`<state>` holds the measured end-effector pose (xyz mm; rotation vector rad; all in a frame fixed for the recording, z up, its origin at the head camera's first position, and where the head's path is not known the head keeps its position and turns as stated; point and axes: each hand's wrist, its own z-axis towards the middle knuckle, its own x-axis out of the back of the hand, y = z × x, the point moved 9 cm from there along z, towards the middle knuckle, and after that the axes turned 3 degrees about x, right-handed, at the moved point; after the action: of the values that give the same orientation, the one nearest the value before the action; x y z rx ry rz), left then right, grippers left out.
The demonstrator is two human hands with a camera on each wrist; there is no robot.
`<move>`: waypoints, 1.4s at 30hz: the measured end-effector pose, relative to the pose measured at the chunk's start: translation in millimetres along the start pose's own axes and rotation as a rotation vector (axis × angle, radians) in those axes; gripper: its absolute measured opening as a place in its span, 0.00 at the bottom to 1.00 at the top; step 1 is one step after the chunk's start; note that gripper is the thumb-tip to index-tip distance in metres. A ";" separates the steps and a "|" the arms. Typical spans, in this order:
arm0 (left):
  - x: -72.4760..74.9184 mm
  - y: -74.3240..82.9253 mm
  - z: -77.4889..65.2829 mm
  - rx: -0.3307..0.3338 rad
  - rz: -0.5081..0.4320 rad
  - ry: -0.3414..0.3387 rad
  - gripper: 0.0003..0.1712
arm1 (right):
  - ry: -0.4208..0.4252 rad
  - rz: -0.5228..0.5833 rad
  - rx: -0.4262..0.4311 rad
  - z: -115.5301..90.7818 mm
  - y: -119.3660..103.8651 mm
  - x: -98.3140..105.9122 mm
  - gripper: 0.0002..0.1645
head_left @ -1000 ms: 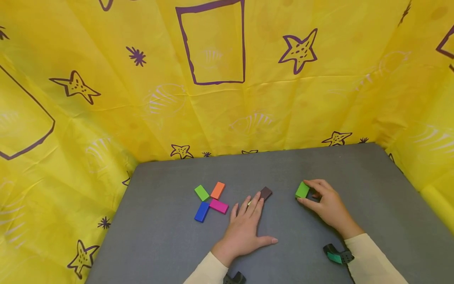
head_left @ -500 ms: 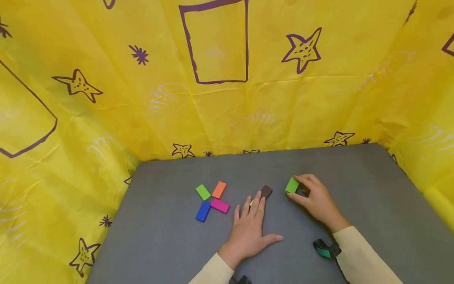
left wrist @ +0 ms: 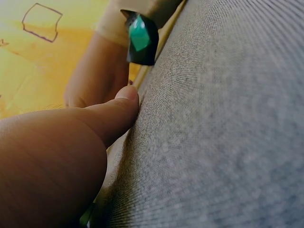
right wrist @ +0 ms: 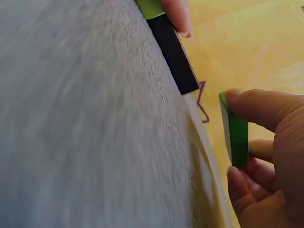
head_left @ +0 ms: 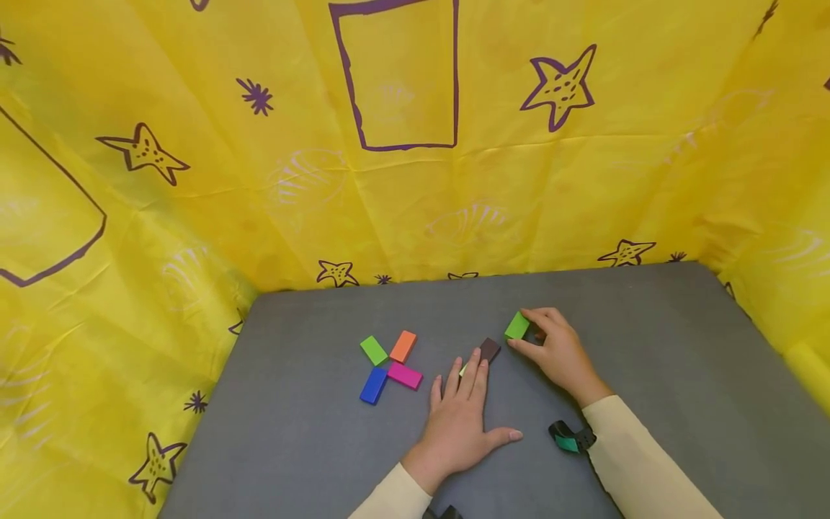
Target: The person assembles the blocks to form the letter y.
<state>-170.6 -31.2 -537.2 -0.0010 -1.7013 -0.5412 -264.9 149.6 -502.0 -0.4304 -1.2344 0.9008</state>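
Note:
My right hand [head_left: 559,355] pinches a green block [head_left: 517,326] between thumb and fingers. In the right wrist view that green block [right wrist: 235,133] is held apart from the dark brown block [right wrist: 173,54]. My left hand [head_left: 457,425] lies palm down with its fingers stretched out and thumb spread. Its fingers cover most of a light green block [right wrist: 151,8], which sits end to end with the dark brown block [head_left: 491,349]. The left wrist view shows mainly the left thumb [left wrist: 116,111] and the grey surface, with no block clearly visible.
Left of the left hand, a green block [head_left: 374,351], an orange block [head_left: 403,347], a magenta block [head_left: 405,375] and a blue block [head_left: 374,386] form a pinwheel on the grey table [head_left: 292,447]. A yellow patterned cloth [head_left: 402,216] hangs behind and at both sides.
My right hand has carried the green block leftward and slightly away from me, nearer the dark brown block. The left hand stays on the blocks; the view has shifted slightly.

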 end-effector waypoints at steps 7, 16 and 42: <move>0.3 1.9 0.3 -0.012 -0.001 0.001 0.67 | -0.029 0.006 -0.018 9.1 2.7 -16.2 0.40; -0.7 1.6 0.7 -0.008 0.016 -0.006 0.68 | -0.044 0.047 0.033 8.2 5.4 -20.5 0.35; 0.0 1.6 0.5 -0.018 -0.001 -0.005 0.67 | -0.052 0.034 0.107 5.2 2.4 -21.3 0.29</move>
<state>-170.5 -29.6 -536.7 -0.0146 -1.7012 -0.5570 -271.8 133.5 -515.3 -0.3453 -1.2232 1.0069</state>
